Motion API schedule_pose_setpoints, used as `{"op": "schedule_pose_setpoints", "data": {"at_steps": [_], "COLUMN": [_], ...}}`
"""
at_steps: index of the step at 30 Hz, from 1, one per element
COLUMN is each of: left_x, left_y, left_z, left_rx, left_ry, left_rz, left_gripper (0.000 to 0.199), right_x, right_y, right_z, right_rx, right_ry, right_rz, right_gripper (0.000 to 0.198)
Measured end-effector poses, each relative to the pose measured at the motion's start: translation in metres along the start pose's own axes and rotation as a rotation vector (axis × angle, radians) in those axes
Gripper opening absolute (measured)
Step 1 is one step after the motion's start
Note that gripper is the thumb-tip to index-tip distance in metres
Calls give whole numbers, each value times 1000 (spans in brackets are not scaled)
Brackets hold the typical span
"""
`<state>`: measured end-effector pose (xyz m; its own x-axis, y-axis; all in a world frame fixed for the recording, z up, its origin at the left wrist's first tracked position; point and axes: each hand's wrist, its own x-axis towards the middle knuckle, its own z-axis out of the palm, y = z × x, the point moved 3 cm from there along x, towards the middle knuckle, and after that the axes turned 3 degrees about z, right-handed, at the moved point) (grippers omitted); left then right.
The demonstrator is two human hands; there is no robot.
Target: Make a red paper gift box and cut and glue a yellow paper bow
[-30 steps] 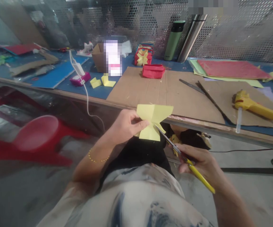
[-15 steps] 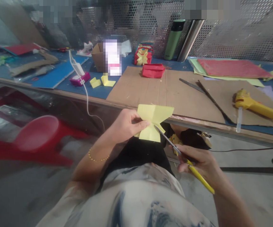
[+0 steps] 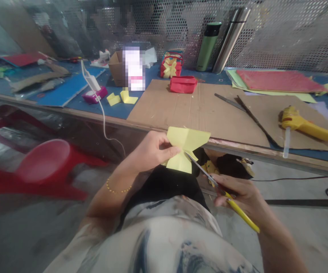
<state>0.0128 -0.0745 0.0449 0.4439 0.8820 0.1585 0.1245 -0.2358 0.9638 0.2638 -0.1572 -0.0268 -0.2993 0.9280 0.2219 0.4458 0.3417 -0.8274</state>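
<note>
Pinching creased yellow paper (image 3: 181,138) near view centre between thumb and fingers, left hand (image 3: 154,149) sits at its nine o'clock, while right hand (image 3: 236,191), at four o'clock, grips yellow-handled scissors (image 3: 242,215), tips at the paper, red box (image 3: 183,85) at twelve o'clock on cardboard (image 3: 152,102).

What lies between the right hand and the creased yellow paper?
In the head view, the yellow-handled scissors bridge this stretch, reaching from the right hand to the creased yellow paper.
</note>
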Motion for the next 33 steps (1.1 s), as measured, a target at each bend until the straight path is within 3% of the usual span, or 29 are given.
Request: {"op": "schedule_pose_setpoints", "data": {"at_steps": [8,25,30,33], "left_x": [3,5,3,0], "left_y": [3,8,-1,-7], "left_z": [-2,-4,-4,-3], "left_rx": [33,99,106,65], "left_ry": [-63,-156,-132,-23], "left_rz": [-14,-19,-40,-33], "left_gripper": [24,13,17,18], "right_x": [-4,-7,-3,-2], "right_y": [8,9,4,5], "right_z": [-1,0,2,6], "right_rx": [-24,-40,47,139], "right_ry": [-9,-25,-55,-56], "right_rz": [-3,28,45,93], "right_gripper": [61,62,56,62]}}
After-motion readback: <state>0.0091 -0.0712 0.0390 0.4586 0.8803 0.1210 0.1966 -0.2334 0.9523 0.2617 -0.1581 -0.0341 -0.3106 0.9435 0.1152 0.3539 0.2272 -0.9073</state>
